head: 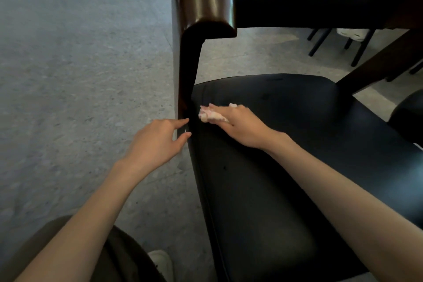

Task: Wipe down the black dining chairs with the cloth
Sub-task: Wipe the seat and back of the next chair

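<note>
Now, right hand (pixel 238 126): clutched the bunched cloth (pixel 211 116) on the chair seat (pixel 274 167), by the arm post (pixel 187 80).
Left hand (pixel 158 142): loosely spread, touching the seat edge.
Risk: cloth could snag in that tight corner.

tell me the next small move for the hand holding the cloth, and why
Probably sweep the right hand with the cloth rightward across the seat, away from the armrest post. The cloth sits pressed at the seat's left edge beside that post, with the cushion's broad surface beyond it.
</note>
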